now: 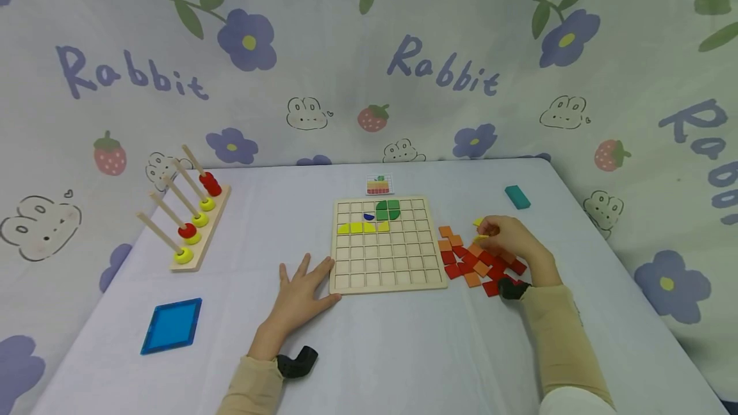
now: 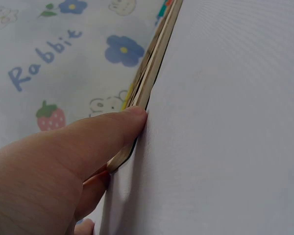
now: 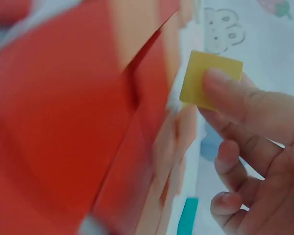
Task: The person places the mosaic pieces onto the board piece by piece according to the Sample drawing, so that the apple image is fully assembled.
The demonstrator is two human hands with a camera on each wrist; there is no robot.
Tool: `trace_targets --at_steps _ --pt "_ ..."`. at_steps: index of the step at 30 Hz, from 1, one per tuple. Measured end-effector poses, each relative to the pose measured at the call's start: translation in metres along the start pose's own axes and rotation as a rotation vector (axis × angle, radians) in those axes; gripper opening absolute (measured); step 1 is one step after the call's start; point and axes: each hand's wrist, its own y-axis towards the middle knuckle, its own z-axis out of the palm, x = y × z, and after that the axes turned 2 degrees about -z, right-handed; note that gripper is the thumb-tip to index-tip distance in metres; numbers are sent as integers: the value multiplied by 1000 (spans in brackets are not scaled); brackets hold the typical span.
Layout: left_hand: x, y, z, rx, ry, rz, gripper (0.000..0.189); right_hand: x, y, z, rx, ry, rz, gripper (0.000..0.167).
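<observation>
In the right wrist view, my right hand (image 3: 269,132) pinches a yellow square tile (image 3: 195,81) between thumb and finger. The head view has that right hand (image 1: 510,235) over a loose pile of red tiles (image 1: 451,271) and orange tiles (image 1: 472,280), right of the wooden grid board (image 1: 380,268). My left hand (image 1: 300,293) spreads its fingers at the board's lower left corner, its thumb (image 2: 112,125) against the edge. On the board lie a row of yellow pieces (image 1: 356,228), green rounded pieces (image 1: 387,211) and a blue half-round piece (image 1: 369,217).
A small picture card (image 1: 379,184) lies behind the board. At the far right is a teal block (image 1: 517,197). To the left stand a wooden peg rack (image 1: 209,223) with red and yellow beads and a flat blue square (image 1: 171,326).
</observation>
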Motion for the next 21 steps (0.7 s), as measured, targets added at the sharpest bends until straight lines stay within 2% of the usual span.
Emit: trace_targets --at_steps 5,8,12,14,21 --pt "0 0 -1 -3 1 2 72 23 10 9 -55 55 -60 15" --pt "0 0 -1 -6 4 8 72 41 21 22 -52 199 -65 20" --pt "-1 -1 -1 -7 4 4 72 66 38 43 2 398 -37 27" --pt "-2 -2 -1 -6 3 -2 72 75 48 54 26 408 -40 28" --pt "-2 -2 0 12 10 -18 73 91 78 77 24 302 -38 22"
